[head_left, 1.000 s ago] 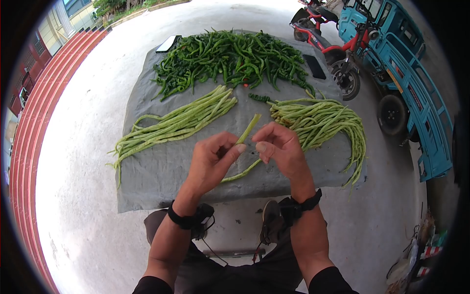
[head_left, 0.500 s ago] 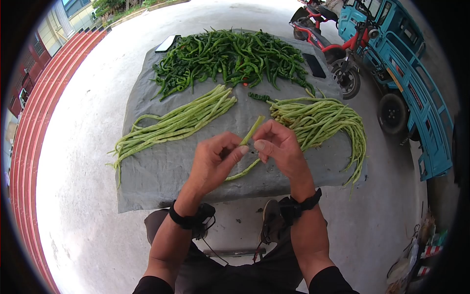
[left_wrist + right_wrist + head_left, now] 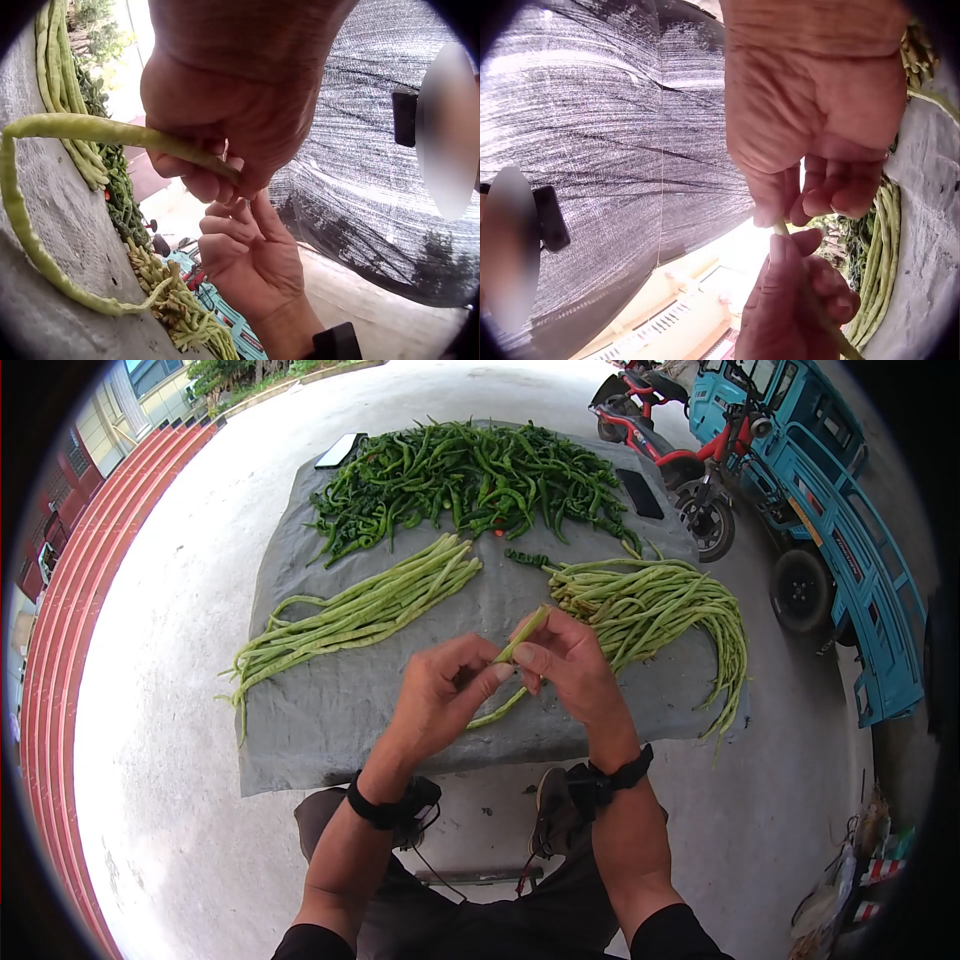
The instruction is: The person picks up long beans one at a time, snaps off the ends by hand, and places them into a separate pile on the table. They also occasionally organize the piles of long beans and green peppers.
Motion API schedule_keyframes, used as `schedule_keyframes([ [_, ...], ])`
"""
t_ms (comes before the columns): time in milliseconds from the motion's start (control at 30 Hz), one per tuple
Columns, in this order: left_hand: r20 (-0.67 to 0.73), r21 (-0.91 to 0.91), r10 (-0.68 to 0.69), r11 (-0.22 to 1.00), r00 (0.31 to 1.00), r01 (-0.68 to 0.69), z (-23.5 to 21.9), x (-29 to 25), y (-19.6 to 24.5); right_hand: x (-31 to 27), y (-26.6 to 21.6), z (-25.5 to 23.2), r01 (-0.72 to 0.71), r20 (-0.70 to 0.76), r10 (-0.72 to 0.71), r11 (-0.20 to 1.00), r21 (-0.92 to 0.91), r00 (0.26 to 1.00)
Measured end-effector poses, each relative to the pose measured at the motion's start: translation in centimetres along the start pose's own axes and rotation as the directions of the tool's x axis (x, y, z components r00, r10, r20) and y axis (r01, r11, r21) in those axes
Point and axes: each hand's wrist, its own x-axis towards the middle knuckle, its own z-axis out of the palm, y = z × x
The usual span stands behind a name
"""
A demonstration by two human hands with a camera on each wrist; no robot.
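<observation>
My left hand (image 3: pixel 440 695) pinches a long green bean (image 3: pixel 497 714) near one end, and a short piece of it rises past the thumb. My right hand (image 3: pixel 572 668) meets it there, thumb and fingertips pinching that end. Thumb tips stand close together in the right wrist view, with the bean (image 3: pixel 82 127) looping away below the left hand in the left wrist view. To the left lies a neat bundle of long beans (image 3: pixel 365 603); to the right, a looser heap of long beans (image 3: pixel 670 600). All rest on a grey cloth (image 3: pixel 330 735).
A big pile of green chili peppers (image 3: pixel 470 480) covers the far part of the cloth. A dark phone (image 3: pixel 641 494) lies right of it, a white-faced device (image 3: pixel 340 450) at its left. Beyond stand a red electric bike (image 3: pixel 680 460) and a blue cargo tricycle (image 3: pixel 850 550).
My left hand has shifted slightly right with the bean. The right thumb and fingers, apart from the bean's end a second ago, have come onto it. The piles stay as they were.
</observation>
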Motion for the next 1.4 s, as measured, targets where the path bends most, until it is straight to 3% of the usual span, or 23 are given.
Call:
schedule_keyframes([
  [267,0.004,0.031,0.021,0.999,1.000,-0.021,-0.2,0.0,0.1,-0.1,0.2,-0.3,0.032,-0.006,-0.032,0.999,0.027,0.999],
  [567,-0.003,0.065,-0.017,0.998,1.000,0.017,-0.3,-0.2,0.1,-0.3,-0.4,-1.2,0.139,-0.132,-0.111,0.964,0.228,0.985],
  [767,-0.010,0.068,-0.049,0.996,0.999,0.050,-0.3,-0.2,0.1,-0.7,-1.2,-3.1,0.235,-0.271,-0.164,0.937,0.257,0.948],
  [1400,-0.011,0.049,-0.015,0.999,1.000,0.016,-0.1,0.0,-0.3,-1.5,-2.3,-5.2,0.338,-0.303,-0.252,0.900,0.276,0.919],
])
